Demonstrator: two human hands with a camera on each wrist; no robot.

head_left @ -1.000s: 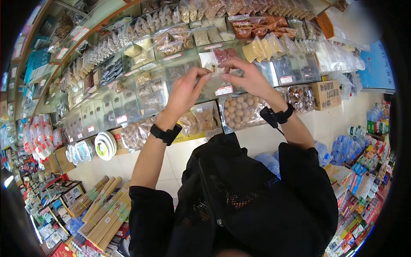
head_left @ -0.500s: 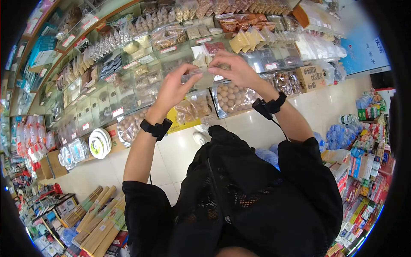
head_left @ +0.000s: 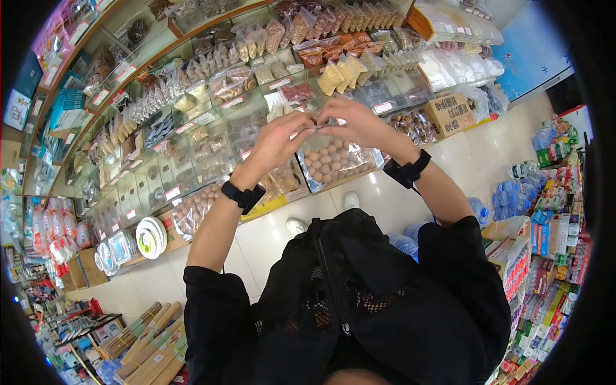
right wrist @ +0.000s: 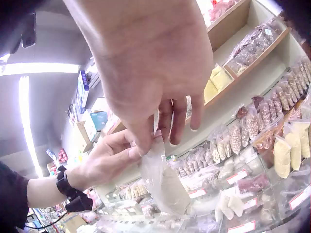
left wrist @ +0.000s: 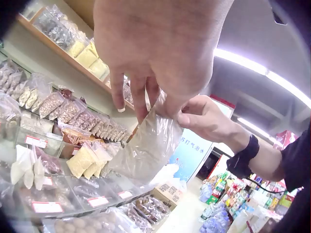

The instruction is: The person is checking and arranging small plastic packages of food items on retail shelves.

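A clear plastic zip bag (left wrist: 146, 150) of pale powder hangs below both hands, in front of the glass display bins. My left hand (head_left: 279, 138) pinches the bag's top edge between thumb and fingers. My right hand (head_left: 359, 125) pinches the same edge right beside it, so the fingertips of both hands nearly meet. In the right wrist view the powder lies in the lower part of the bag (right wrist: 167, 187), and the upper part is bare film. In the head view the hands mostly cover the bag.
Behind the hands stand packed yellow bags (head_left: 330, 78), red-brown bags (head_left: 312, 58) and a bin of dark red goods (head_left: 296, 93). Below lies a large bag of round brown nuts (head_left: 330, 160). A cardboard box (head_left: 452, 114) sits at the right end, and white plates (head_left: 151, 237) stand at the left.
My hands have come closer together along the bag's top edge, both still pinching it. The head view has shifted, and both shoes now show on the floor.
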